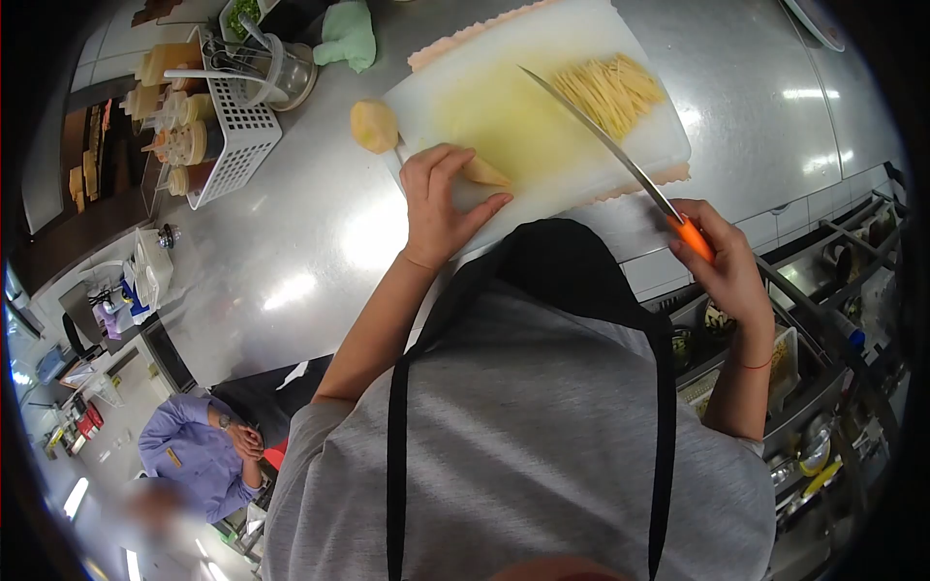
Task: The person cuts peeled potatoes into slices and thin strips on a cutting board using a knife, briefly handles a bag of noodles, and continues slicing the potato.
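My left hand [438,201] is at the near left of the white cutting board [465,111], its fingers and thumb closed around a cut piece of peeled potato [486,173]. My right hand [722,259] grips the orange handle of a long kitchen knife [620,153]. The blade is raised at a slant over the board, its tip pointing away from me, beside a pile of thin potato strips [610,95] at the right. A larger peeled potato [374,126] rests at the board's left edge, apart from my left hand.
On the steel counter [320,218] a white basket [237,145] holds sauce bottles, with a clear jug [289,73] of utensils and a green cloth [346,37] nearby. A pinkish cloth [668,174] lies under the board. Food containers [787,358] line the right. A person [194,455] is at lower left.
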`<control>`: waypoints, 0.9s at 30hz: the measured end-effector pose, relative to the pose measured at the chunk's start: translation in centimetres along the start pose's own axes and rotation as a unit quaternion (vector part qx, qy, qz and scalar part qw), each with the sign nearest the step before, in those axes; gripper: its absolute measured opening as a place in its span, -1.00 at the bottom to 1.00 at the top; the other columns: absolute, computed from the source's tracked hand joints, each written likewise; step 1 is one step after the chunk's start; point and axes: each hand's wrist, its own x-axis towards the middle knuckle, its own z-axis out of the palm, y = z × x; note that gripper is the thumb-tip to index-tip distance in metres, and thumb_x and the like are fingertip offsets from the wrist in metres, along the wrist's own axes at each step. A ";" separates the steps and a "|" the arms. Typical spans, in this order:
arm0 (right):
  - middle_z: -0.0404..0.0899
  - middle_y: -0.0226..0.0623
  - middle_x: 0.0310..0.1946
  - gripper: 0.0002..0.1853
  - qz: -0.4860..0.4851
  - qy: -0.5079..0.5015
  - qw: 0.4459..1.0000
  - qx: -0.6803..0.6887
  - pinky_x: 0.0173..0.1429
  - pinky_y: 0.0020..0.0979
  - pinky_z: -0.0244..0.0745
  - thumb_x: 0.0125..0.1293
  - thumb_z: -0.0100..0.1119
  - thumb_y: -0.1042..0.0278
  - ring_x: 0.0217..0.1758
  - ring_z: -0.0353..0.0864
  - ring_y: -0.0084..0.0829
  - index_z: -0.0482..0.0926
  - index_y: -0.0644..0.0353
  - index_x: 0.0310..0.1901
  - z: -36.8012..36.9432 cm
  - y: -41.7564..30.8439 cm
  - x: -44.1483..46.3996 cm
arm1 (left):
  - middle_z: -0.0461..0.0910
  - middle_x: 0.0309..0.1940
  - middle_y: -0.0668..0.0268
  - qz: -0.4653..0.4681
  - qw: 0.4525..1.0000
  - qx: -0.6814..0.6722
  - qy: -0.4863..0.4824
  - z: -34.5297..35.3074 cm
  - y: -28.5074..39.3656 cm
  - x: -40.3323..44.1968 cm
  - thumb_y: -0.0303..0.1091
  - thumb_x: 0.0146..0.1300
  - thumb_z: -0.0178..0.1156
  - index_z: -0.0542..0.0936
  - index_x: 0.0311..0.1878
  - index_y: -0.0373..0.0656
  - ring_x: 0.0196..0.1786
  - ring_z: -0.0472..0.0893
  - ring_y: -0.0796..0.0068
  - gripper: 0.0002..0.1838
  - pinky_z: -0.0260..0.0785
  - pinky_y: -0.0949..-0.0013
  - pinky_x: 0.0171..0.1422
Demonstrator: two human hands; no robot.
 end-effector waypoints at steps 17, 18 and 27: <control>0.53 -0.07 0.02 -0.61 -0.009 0.014 0.980 0.198 0.22 -0.35 0.35 0.44 0.00 0.37 0.12 0.52 -0.21 0.41 0.19 0.26 6.6 -3.1 4.4 | 0.42 -0.07 0.21 -0.076 0.994 -0.073 0.034 1.2 0.8 0.8 -0.37 -0.17 0.56 0.48 -0.05 -0.18 0.02 0.45 0.26 -0.41 0.41 0.32 0.06; 0.53 -0.07 0.02 -0.61 -0.011 0.014 0.980 0.199 0.22 -0.35 0.35 0.44 0.00 0.37 0.12 0.52 -0.21 0.41 0.19 0.26 6.9 -3.3 4.4 | 0.44 -0.09 0.21 -0.083 0.992 -0.081 0.042 1.2 0.7 0.9 -0.37 -0.18 0.56 0.48 -0.05 -0.19 0.01 0.45 0.27 -0.41 0.40 0.32 0.05; 0.44 -0.08 -0.22 -0.43 -0.021 -0.073 0.995 0.067 -0.05 -0.18 0.44 0.31 -0.07 0.58 -0.14 0.55 -0.07 0.28 -0.02 0.37 7.4 -4.6 2.6 | 0.52 -0.18 0.16 -0.119 0.984 -0.115 0.060 1.0 0.0 0.7 -0.45 -0.01 0.42 0.52 -0.18 -0.26 -0.10 0.50 0.18 -0.66 0.37 0.29 -0.01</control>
